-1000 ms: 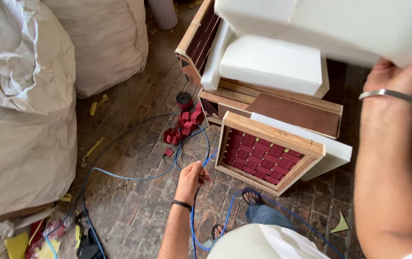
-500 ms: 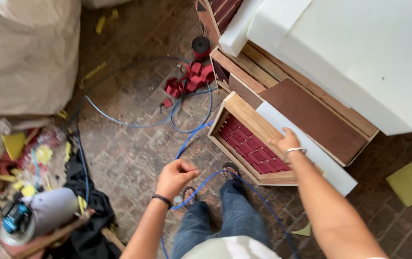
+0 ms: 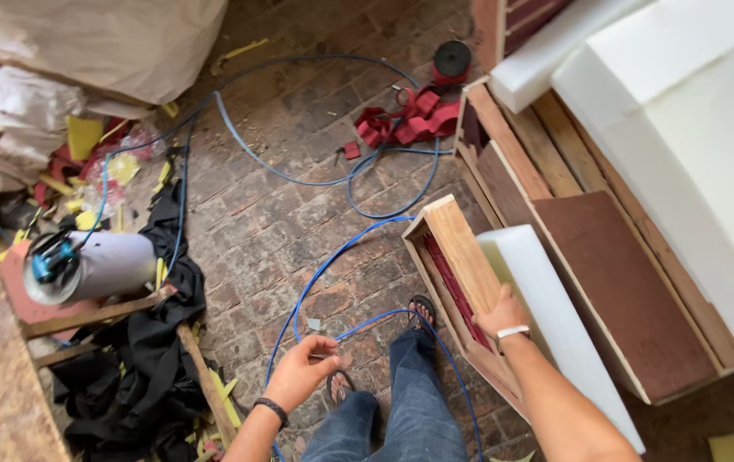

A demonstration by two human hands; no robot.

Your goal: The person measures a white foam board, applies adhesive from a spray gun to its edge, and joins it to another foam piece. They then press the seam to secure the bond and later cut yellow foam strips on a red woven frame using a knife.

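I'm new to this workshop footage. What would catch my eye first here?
The blue hose looping across the brick floor, which the left hand touches. At right, the right hand grips a wooden frame standing on edge, beside big white foam blocks.

1. Soft, even daylight fills my view; shadows under my hands are faint.
2. The white foam block at far right is brightest, nearly blown out.
3. My left hand looks slightly motion-blurred.
4. The brick floor stays sharp; the edges bow a little.
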